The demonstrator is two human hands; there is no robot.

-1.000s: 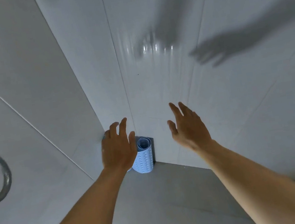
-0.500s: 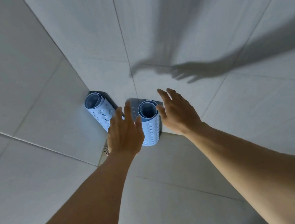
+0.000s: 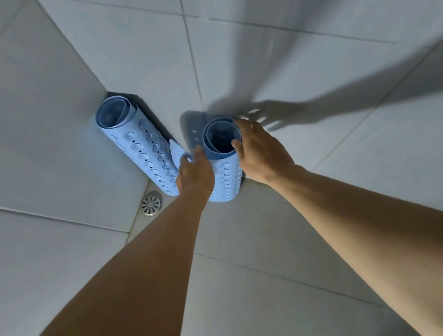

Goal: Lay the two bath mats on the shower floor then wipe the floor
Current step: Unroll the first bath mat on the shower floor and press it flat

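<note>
My right hand (image 3: 262, 155) curls round the top rim of the pale-blue perforated rubber bath mat roll (image 3: 227, 181) standing upright on the grey tiled shower floor (image 3: 245, 266), my left hand (image 3: 194, 172) loosely spread at its side, so I should clasp both sides and lift straight, clear of the twin roll (image 3: 138, 149) just beside it.

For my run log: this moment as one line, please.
right hand: grips right rolled light-blue rubber bath mat | left hand: beside it | second rolled mat: in corner

Moves off hovering; now pinches rim of right rolled bath mat (image 3: 226, 173) with right hand (image 3: 262, 155), sets left hand (image 3: 194, 172) against its side.
</note>
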